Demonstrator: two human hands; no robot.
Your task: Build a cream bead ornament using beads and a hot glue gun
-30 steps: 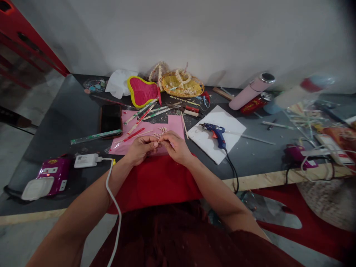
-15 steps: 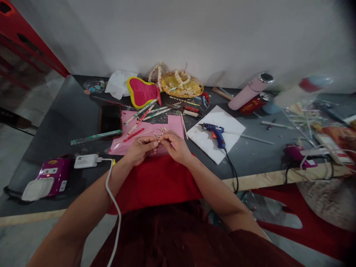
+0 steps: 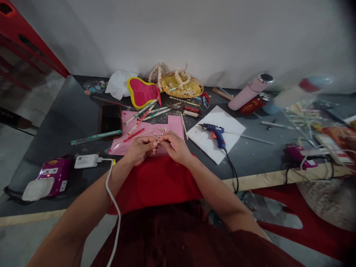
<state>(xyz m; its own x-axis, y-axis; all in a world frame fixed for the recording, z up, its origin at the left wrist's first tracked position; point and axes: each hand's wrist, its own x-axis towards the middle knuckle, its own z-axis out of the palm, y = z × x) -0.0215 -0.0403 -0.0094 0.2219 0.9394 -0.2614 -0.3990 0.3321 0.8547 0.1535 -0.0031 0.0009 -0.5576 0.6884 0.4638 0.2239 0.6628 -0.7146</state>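
Both hands meet over the front edge of a pink sheet [image 3: 175, 121]. My left hand [image 3: 142, 150] is closed in a pinch, its fingertips around a tiny pale piece [image 3: 158, 141] that looks like wood. From the other side, my right hand [image 3: 175, 147] pinches at the same spot; its fingers cover most of the piece. Just beyond the fingertips lie several small pale wooden bits [image 3: 162, 129] on the sheet. To their left are a red paper sleeve [image 3: 134, 135] and several wrapped chopsticks [image 3: 141, 118]. A red cloth [image 3: 158, 181] hangs below my hands.
A blue glue gun [image 3: 217, 134] rests on a white board [image 3: 204, 142] at the right. Behind stand a yellow wicker basket [image 3: 167, 88], a pink flask [image 3: 247, 94] and a red can [image 3: 254, 104]. A phone [image 3: 110, 118] and a white charger [image 3: 85, 161] lie left; its cable crosses my left forearm.
Almost nothing differs. My fingertips have shifted very slightly around the tiny pale piece, and both hands stay in the same place.
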